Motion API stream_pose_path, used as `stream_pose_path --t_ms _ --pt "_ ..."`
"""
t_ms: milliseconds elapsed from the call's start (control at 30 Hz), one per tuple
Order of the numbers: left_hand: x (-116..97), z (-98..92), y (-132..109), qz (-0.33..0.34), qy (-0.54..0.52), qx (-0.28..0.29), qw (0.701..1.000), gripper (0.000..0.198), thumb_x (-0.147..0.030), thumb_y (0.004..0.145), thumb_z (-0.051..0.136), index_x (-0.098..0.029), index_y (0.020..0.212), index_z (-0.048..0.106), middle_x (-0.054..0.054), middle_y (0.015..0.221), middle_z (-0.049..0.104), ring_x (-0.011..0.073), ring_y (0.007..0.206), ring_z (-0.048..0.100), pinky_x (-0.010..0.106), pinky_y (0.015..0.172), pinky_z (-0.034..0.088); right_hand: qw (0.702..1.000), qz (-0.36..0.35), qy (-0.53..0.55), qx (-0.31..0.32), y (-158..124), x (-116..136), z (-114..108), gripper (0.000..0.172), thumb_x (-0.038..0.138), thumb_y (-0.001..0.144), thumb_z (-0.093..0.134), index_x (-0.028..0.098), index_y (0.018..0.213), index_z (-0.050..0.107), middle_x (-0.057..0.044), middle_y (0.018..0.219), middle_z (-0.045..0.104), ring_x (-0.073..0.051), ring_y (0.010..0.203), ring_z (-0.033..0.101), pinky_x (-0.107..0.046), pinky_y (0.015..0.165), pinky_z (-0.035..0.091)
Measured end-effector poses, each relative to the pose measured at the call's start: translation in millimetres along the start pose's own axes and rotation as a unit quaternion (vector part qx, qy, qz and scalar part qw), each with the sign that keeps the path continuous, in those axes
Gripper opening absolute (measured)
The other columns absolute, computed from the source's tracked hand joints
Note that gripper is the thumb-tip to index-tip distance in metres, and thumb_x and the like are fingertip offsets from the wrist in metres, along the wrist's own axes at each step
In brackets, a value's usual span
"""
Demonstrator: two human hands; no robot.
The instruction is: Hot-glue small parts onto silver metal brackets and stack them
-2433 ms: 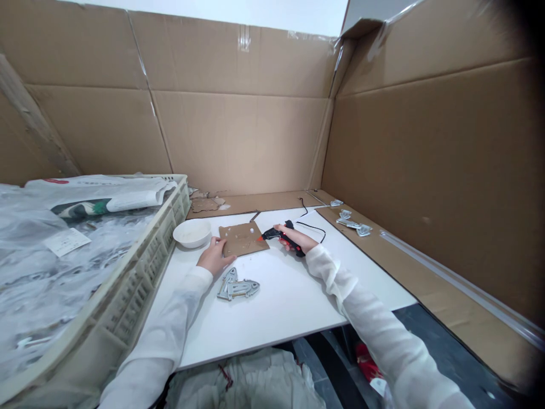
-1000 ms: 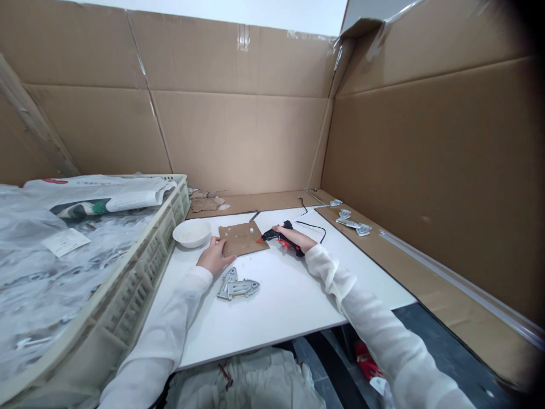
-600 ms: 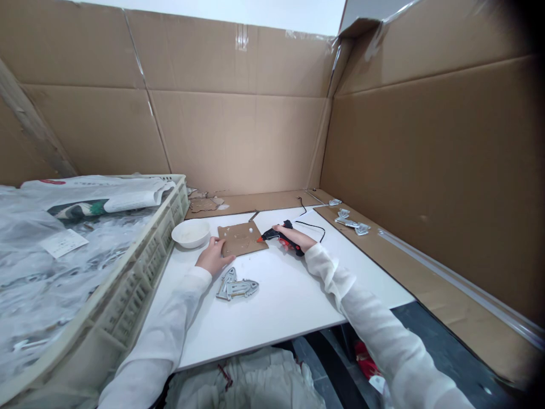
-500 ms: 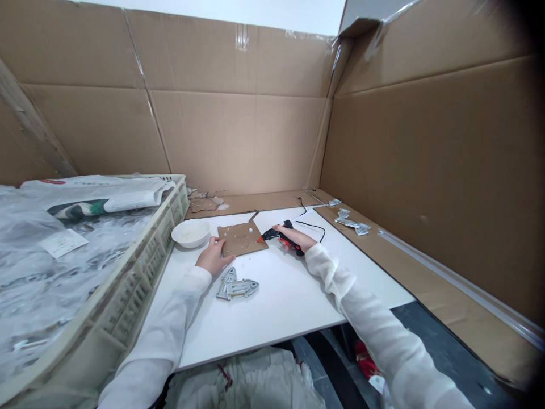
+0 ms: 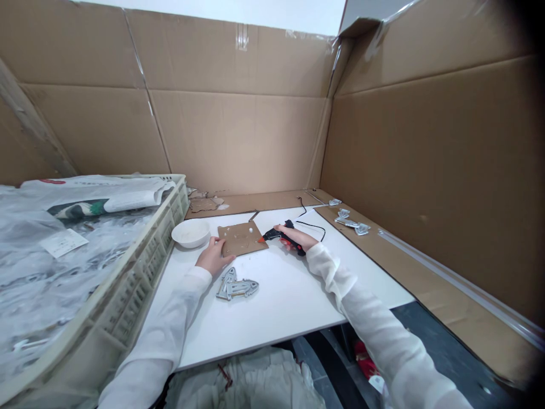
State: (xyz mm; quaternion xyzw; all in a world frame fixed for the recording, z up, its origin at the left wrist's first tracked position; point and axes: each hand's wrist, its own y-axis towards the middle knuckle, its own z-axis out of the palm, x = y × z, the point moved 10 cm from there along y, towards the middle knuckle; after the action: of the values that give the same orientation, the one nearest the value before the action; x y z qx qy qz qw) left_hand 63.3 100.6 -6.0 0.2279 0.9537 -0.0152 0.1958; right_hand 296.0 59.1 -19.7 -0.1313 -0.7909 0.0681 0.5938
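Observation:
In my right hand (image 5: 293,237) is a black glue gun (image 5: 276,234), its orange nozzle pointing left at the right edge of a square piece of cardboard (image 5: 240,240). Small whitish blobs, perhaps glue, dot that cardboard. My left hand (image 5: 213,257) grips the cardboard's left edge, the thumb lying along the near corner. Closer to me, grey fish-shaped parts (image 5: 237,287) lie overlapped on the white table (image 5: 281,301). A white bowl (image 5: 191,233) stands just beyond my left hand.
A pale plastic crate (image 5: 140,272) full of clear plastic bags borders the table on the left. Cardboard walls (image 5: 238,136) rise behind and on the right. Small plastic-wrapped pieces (image 5: 351,222) lie on the right ledge. The gun's black cord (image 5: 315,225) trails behind it.
My right hand and the glue gun have shifted very slightly to the right. My left hand and the cardboard have stayed in place.

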Motion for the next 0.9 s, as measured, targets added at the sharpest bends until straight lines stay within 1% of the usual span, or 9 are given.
stream_pose_path --t_ms 100,300,467,567,733,900 --pt "0.3 0.2 0.1 0.002 -0.001 -0.002 1.0 0.057 -0.047 0.072 0.051 -0.015 0.119 0.046 0.011 0.122 0.039 0.024 0.102 0.053 0.03 0.089 0.04 1.0 0.009 0.008 -0.006 0.6 -1.0 -0.5 0.041 0.052 0.078 0.048 0.017 0.058 0.046 0.003 0.044 0.044 -0.006 0.032 0.039 -0.019 0.034 0.033" --pt "0.3 0.1 0.1 0.006 -0.004 -0.004 1.0 0.057 -0.047 0.072 0.051 -0.016 0.119 0.046 0.011 0.121 0.039 0.0248 0.102 0.053 0.031 0.088 0.041 1.0 -0.002 0.024 -0.005 4.5 -2.4 0.0 0.04 0.051 0.079 0.048 0.017 0.057 0.046 0.002 0.045 0.046 -0.006 0.033 0.04 -0.02 0.034 0.033" --pt "-1.1 -1.8 -0.4 0.007 -0.004 -0.01 1.0 0.055 -0.047 0.071 0.052 -0.017 0.118 0.048 0.01 0.12 0.041 0.0241 0.099 0.055 0.03 0.085 0.042 1.0 0.001 0.025 -0.002 4.9 -4.0 1.1 0.04 0.052 0.078 0.049 0.017 0.057 0.047 0.002 0.045 0.047 -0.006 0.033 0.04 -0.019 0.035 0.034" --pt "-1.5 -2.1 -0.6 0.004 -0.004 -0.008 1.0 0.056 -0.046 0.071 0.052 -0.016 0.118 0.048 0.011 0.12 0.041 0.0244 0.097 0.056 0.03 0.085 0.042 1.0 -0.006 0.027 0.005 3.1 -0.7 4.0 0.043 0.053 0.078 0.048 0.017 0.055 0.045 0.001 0.045 0.047 -0.006 0.034 0.041 -0.02 0.036 0.035" --pt "-1.8 -1.0 -0.8 0.002 -0.006 0.0 1.0 0.059 -0.046 0.071 0.052 -0.013 0.119 0.046 0.012 0.121 0.04 0.025 0.098 0.055 0.032 0.086 0.041 1.0 -0.02 0.022 0.003 0.3 5.5 4.7 0.043 0.052 0.079 0.047 0.017 0.054 0.045 0.001 0.045 0.046 -0.006 0.034 0.041 -0.019 0.033 0.032" --pt "-1.6 -1.5 -0.5 0.006 -0.006 -0.004 1.0 0.056 -0.046 0.071 0.052 -0.016 0.119 0.047 0.011 0.121 0.04 0.0243 0.1 0.054 0.031 0.087 0.041 1.0 -0.019 0.024 0.006 0.4 4.3 2.8 0.042 0.051 0.078 0.049 0.017 0.054 0.045 0.001 0.045 0.047 -0.006 0.033 0.04 -0.019 0.033 0.032"
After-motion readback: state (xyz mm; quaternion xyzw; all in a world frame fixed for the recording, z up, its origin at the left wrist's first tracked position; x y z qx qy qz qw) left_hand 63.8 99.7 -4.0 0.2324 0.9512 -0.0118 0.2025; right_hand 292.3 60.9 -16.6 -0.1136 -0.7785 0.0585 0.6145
